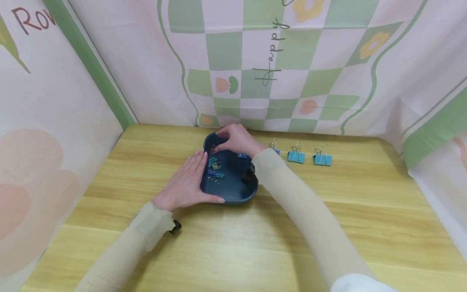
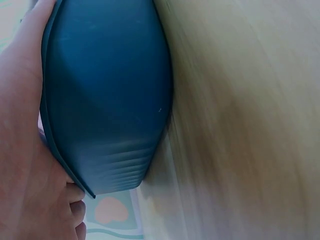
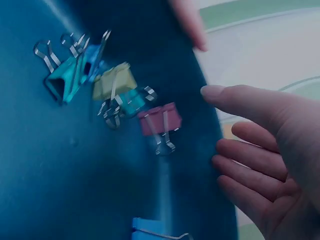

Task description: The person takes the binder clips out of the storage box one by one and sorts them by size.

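Observation:
A dark blue tray (image 1: 233,188) stands on the wooden table, holding several binder clips. My left hand (image 1: 184,182) rests along its left side, fingers straight, thumb on the near rim. The right hand (image 1: 240,141) reaches over the far end of the tray, near its far left corner. In the right wrist view, that hand's thumb and loosely bent fingers are apart at the rim with nothing between them. Close by lie a pink binder clip (image 3: 160,120), a yellow one (image 3: 115,82) and a teal one (image 3: 67,77). A blue binder clip (image 3: 147,228) lies farther off.
Right of the tray, two light-blue binder clips (image 1: 296,157) stand on the table (image 1: 233,251), beside a darker blue one (image 1: 277,152) partly hidden by the right arm. A checked curtain (image 1: 259,81) hangs behind the table's far edge. A black device (image 1: 176,227) sits at the left wrist.

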The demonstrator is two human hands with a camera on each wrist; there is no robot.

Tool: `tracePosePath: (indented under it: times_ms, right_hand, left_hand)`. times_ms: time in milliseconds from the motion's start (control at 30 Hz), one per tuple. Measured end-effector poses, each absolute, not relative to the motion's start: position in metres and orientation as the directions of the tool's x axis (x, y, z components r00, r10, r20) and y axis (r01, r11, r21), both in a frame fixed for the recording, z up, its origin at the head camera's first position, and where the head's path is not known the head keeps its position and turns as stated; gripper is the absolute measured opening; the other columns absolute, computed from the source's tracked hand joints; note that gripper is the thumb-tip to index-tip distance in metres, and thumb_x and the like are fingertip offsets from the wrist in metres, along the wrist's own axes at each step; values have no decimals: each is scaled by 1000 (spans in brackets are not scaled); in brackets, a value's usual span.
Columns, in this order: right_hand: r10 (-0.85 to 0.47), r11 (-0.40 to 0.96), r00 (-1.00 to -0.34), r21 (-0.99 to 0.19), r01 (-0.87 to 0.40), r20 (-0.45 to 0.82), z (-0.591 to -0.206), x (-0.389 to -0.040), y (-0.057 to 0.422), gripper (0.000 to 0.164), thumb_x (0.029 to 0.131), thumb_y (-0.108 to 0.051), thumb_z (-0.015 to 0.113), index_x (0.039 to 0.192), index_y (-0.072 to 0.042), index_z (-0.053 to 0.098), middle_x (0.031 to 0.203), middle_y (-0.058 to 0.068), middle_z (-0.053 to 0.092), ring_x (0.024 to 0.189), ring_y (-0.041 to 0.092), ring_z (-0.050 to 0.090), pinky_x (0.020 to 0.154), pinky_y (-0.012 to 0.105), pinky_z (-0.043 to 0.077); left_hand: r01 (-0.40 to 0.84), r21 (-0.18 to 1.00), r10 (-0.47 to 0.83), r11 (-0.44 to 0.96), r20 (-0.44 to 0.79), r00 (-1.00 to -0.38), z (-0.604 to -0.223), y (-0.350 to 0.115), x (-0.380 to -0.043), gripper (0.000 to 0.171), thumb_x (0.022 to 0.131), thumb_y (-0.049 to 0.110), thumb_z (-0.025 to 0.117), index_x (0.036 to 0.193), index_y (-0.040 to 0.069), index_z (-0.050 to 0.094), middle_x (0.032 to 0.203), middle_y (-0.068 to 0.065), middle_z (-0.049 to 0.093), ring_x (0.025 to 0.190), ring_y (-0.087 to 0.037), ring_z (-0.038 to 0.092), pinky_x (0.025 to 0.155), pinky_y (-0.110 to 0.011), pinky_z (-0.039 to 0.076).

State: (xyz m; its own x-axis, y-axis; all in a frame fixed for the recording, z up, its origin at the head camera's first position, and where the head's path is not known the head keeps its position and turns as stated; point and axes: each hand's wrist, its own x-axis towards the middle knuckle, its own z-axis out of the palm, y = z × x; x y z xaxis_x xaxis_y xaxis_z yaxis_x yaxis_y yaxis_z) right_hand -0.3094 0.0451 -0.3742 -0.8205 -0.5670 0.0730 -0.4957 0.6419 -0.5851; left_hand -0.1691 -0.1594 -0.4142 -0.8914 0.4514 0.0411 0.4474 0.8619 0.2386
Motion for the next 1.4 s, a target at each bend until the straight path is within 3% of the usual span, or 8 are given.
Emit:
tracePosePath:
  times_ms: [300,600,867,1267,1400]
  right_hand:
    - [-571,695,-820,-545,-470,-21,-393,-318,38,57,83,-26,87,131,-2,68,122,11,71,113,24,66,99,36,51]
    - [-596,691,-803,-528,-493,-29,-407,-318,36,38,88,-20,83,123,-8,75,113,7,74,106,22,68,94,36,53]
    - [-531,749,-845,-502,-431,-68,-406,-317,35,12,95,-19,75,103,-11,81,97,2,74,85,16,65,81,32,56]
    - [-599,665,-796,-502,-553,84,-383,-309,47,12,91,-24,79,84,-15,77,78,-6,70,73,14,63,70,30,53]
    - [-613,623,-777,-515,-588,144,-367,-303,53,9,89,-20,81,86,-13,77,82,-4,72,76,12,67,73,29,56]
  left_hand:
    - [446,232,452,864,32,-892,-415,-160,-170,143,67,100,45,162,0,5,169,-15,-1,154,-22,-2,123,-37,5]
    - [448,236,454,862,30,-890,-414,-159,-169,143,68,100,44,162,1,4,169,-14,-2,154,-21,-3,123,-37,5]
    - [439,242,447,865,25,-894,-413,-159,-168,143,68,100,43,162,0,4,169,-14,-1,154,-21,-2,123,-36,5]
    - [437,235,444,868,29,-896,-411,-157,-167,144,67,100,45,161,-1,5,169,-17,0,154,-23,-2,123,-37,5]
    - [430,239,437,871,24,-899,-411,-156,-167,145,66,101,44,162,-1,5,169,-16,0,154,-23,-2,123,-37,6]
